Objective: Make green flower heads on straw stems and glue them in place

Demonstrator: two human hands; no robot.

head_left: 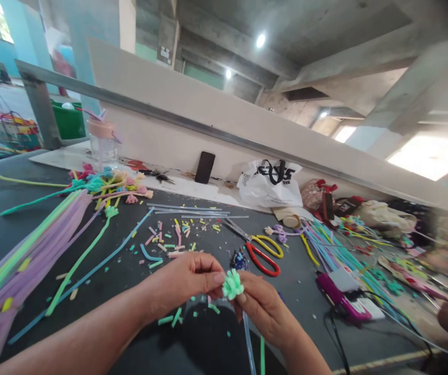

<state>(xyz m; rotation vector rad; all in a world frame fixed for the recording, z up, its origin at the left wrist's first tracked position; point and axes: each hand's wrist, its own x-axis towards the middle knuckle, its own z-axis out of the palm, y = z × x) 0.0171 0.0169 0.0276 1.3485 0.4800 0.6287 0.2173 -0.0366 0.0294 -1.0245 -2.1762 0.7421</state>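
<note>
Flower point(232, 284) is small, mint green and fuzzy, a tight round cluster of short looped petals that stick out unevenly from its middle. It is held between both hands above the near part of the dark worktop point(298, 284), low and about central in the view.

Left hand point(187, 281) comes in from the left, its grip narrow: thumb and forefinger pinch the flower's left side. Right hand point(263, 307) comes up from the lower right, its grip also closed on the flower, with the thumb pressed at the lower right of the petals and the other fingers curled behind. 2 thin pieces, a blue stem point(248, 341) and a green stem point(262, 357), run down from under the right hand to the bottom edge. Whether they join the flower cannot be told.

Beyond the hands lie scissors point(265, 255) with 1 red and 1 yellow handle, blades pointing up and left. Cut bits point(169, 237) in pink, green, yellow and blue are scattered left of the scissors. A thick bundle of purple and green strands point(21, 260) lies along the left side. Farther back, a black phone point(204, 167) leans against the pale wall point(161, 94), with a white bag point(271, 190) to its right and a clear cup point(102, 143) with a pink lid to its left.
</note>
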